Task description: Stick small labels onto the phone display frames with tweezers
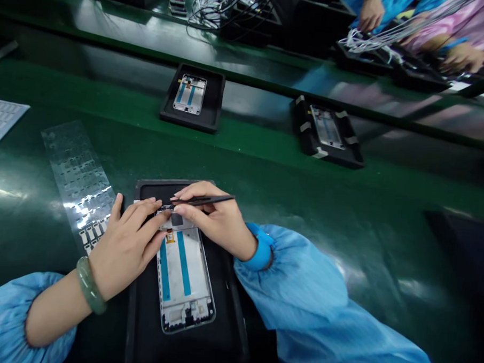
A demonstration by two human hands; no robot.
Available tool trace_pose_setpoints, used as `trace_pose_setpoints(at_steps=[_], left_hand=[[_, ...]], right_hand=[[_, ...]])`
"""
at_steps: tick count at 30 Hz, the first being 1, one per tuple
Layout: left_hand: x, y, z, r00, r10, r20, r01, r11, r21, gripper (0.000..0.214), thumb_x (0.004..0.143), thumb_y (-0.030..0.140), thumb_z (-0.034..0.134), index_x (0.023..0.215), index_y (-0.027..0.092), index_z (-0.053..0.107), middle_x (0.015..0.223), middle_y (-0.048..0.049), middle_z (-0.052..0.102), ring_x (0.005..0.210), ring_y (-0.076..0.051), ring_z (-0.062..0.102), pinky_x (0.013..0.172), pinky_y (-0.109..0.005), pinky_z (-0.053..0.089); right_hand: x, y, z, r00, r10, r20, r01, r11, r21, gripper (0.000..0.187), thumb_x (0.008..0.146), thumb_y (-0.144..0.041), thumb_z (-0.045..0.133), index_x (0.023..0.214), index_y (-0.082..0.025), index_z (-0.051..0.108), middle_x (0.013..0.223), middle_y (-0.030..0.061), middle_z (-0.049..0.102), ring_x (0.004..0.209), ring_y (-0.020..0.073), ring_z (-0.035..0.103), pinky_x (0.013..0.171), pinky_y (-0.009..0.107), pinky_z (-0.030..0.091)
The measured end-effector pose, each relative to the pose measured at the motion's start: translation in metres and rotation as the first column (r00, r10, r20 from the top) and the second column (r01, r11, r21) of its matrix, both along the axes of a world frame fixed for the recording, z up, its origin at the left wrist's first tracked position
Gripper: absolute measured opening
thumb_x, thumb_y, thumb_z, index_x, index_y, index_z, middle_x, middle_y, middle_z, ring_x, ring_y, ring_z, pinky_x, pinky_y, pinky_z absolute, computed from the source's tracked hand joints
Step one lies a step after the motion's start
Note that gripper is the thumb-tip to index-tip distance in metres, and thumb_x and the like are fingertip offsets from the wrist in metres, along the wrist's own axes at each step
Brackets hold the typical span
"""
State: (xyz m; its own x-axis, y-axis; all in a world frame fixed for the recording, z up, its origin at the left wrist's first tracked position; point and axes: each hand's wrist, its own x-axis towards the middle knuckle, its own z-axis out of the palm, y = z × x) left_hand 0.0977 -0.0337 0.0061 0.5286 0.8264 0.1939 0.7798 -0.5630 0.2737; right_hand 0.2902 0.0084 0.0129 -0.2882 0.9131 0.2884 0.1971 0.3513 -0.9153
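Phone display frame [184,278], black tray [228,320], tweezers [209,200] (right hand [214,220])

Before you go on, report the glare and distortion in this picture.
In the head view, bright glare streaks the shiny sheet of small parts and the green bench mat; wide-angle distortion tilts the far bench edge; the left hand and right hand look sharp.

Three nearby phone frames [184,278] lie in three black trays [171,93] (plus one tweezers [203,200]).
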Motion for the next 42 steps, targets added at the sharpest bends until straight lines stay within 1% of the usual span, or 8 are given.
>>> trace_pose_setpoints(at_steps=[2, 4, 7, 15, 20, 25, 32, 42], left_hand=[[0.0003, -0.0002, 0.0001, 1.0, 0.001, -0.001, -0.001, 1.0, 0.002, 0.029, 0.093, 0.026, 0.04, 0.118, 0.019, 0.054, 0.12, -0.0102, 0.055, 0.114, -0.027, 0.049, 0.103, -0.061, 0.023], [0.0006, -0.0003, 0.0004, 1.0, 0.0, 0.0, 0.0, 1.0, 0.003, 0.03, 0.092, 0.026, 0.04, 0.118, 0.019, 0.054, 0.121, -0.0106, 0.055, 0.115, -0.028, 0.049, 0.104, -0.061, 0.023], [0.0009, -0.0006, 0.0008, 1.0, 0.001, -0.005, -0.001, 1.0, -0.001, 0.031, 0.092, 0.026, 0.04, 0.119, 0.019, 0.053, 0.122, -0.0108, 0.055, 0.115, -0.028, 0.049, 0.104, -0.061, 0.022], [0.0015, -0.0012, 0.0006, 1.0, 0.0, -0.008, 0.0, 1.0, 0.006, 0.03, 0.094, 0.026, 0.039, 0.12, 0.018, 0.051, 0.122, -0.0104, 0.054, 0.116, -0.026, 0.048, 0.104, -0.06, 0.022], [0.0018, -0.0012, 0.0003, 1.0, 0.004, 0.003, -0.004, 1.0, 0.015, 0.029, 0.094, 0.026, 0.038, 0.119, 0.018, 0.052, 0.121, -0.0105, 0.055, 0.115, -0.027, 0.048, 0.103, -0.061, 0.024], [0.0018, -0.0011, 0.0001, 1.0, 0.006, -0.002, -0.006, 1.0, 0.009, 0.029, 0.094, 0.026, 0.039, 0.118, 0.018, 0.052, 0.121, -0.0105, 0.055, 0.115, -0.027, 0.048, 0.103, -0.061, 0.024], [0.0021, -0.0011, 0.0004, 1.0, 0.005, -0.005, -0.005, 1.0, 0.007, 0.03, 0.094, 0.027, 0.038, 0.119, 0.018, 0.051, 0.121, -0.0102, 0.055, 0.115, -0.027, 0.048, 0.103, -0.061, 0.024], [0.0021, -0.0007, -0.0005, 1.0, -0.001, -0.01, 0.002, 1.0, 0.023, 0.028, 0.094, 0.026, 0.038, 0.117, 0.017, 0.052, 0.12, -0.0112, 0.055, 0.116, -0.027, 0.047, 0.102, -0.062, 0.025]], right_hand=[[-0.0001, -0.0014, -0.0008, 0.999, 0.001, 0.034, -0.005, 0.994, 0.113, 0.009, 0.078, -0.026, 0.066, 0.083, -0.02, 0.061, 0.086, 0.0033, 0.065, 0.084, 0.0156, 0.062, 0.078, 0.031, 0.052], [0.0013, -0.0013, -0.0013, 0.998, -0.008, 0.059, -0.002, 0.986, 0.164, 0.005, 0.08, -0.022, 0.065, 0.083, -0.02, 0.062, 0.083, 0.0031, 0.065, 0.082, 0.0153, 0.062, 0.076, 0.031, 0.051], [0.0029, -0.0007, -0.0032, 0.998, -0.002, 0.064, -0.009, 0.986, 0.166, 0.008, 0.079, -0.022, 0.065, 0.085, -0.02, 0.06, 0.085, 0.0033, 0.065, 0.082, 0.0156, 0.062, 0.076, 0.032, 0.052], [0.0025, -0.0007, -0.0059, 0.989, 0.09, 0.121, -0.116, 0.965, 0.236, 0.007, 0.081, -0.014, 0.06, 0.086, -0.019, 0.06, 0.084, 0.004, 0.064, 0.084, 0.0158, 0.06, 0.075, 0.031, 0.052], [0.0016, -0.0001, -0.0071, 0.989, 0.092, 0.116, -0.122, 0.949, 0.289, 0.006, 0.081, -0.012, 0.061, 0.086, -0.016, 0.06, 0.084, 0.0051, 0.065, 0.084, 0.0155, 0.061, 0.076, 0.031, 0.052], [0.0011, 0.0, -0.0073, 0.986, 0.095, 0.134, -0.131, 0.947, 0.292, 0.006, 0.081, -0.012, 0.061, 0.086, -0.015, 0.06, 0.084, 0.0059, 0.065, 0.085, 0.0153, 0.061, 0.077, 0.031, 0.052], [0.002, 0.0002, -0.0077, 0.988, 0.083, 0.134, -0.119, 0.948, 0.294, 0.006, 0.082, -0.013, 0.061, 0.086, -0.017, 0.06, 0.084, 0.0043, 0.065, 0.084, 0.0145, 0.061, 0.077, 0.03, 0.052], [0.0002, -0.0005, -0.0069, 0.986, 0.08, 0.147, -0.122, 0.945, 0.304, 0.006, 0.082, -0.013, 0.061, 0.087, -0.016, 0.061, 0.084, 0.0048, 0.065, 0.085, 0.0148, 0.061, 0.077, 0.03, 0.053]])
